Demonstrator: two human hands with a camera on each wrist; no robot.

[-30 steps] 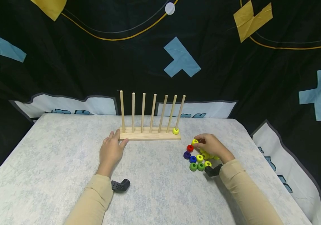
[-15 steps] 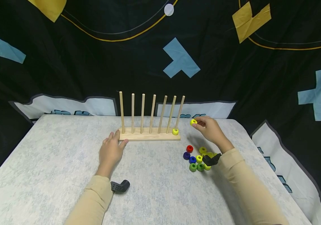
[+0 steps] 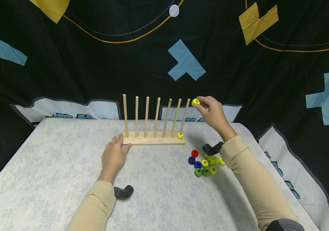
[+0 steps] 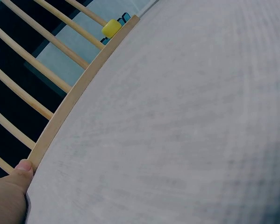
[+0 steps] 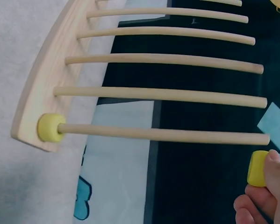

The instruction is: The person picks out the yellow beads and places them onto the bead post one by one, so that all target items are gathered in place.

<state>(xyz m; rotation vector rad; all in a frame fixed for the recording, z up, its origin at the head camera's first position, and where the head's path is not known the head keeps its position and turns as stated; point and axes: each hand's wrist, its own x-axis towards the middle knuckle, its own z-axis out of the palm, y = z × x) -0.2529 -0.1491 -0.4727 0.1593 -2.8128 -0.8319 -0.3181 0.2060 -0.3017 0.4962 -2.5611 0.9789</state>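
Note:
My right hand (image 3: 214, 115) pinches a yellow bead (image 3: 195, 102) between thumb and fingers. It holds the bead in the air just right of the top of the rightmost peg (image 3: 185, 116); in the right wrist view this bead (image 5: 257, 168) is apart from the peg's tip. Another yellow bead (image 3: 180, 135) sits at the foot of that same peg, on the wooden base (image 3: 152, 140). The other pegs are bare. My left hand (image 3: 114, 157) rests against the base's left end, its fingers fairly straight; in the left wrist view the thumb (image 4: 23, 170) touches the base's edge.
Below the right forearm lies a cluster of loose beads: several yellow (image 3: 211, 160), green (image 3: 198, 172), blue (image 3: 197, 164), dark purple (image 3: 191, 160) and red (image 3: 194, 153). They lie on a pale tabletop (image 3: 158, 192). A dark cloth (image 3: 95, 70) hangs behind the table.
My right hand has picked a yellow bead from the cluster, lifting it up and slightly left to the height of the rightmost peg's top. The left hand has stayed in place.

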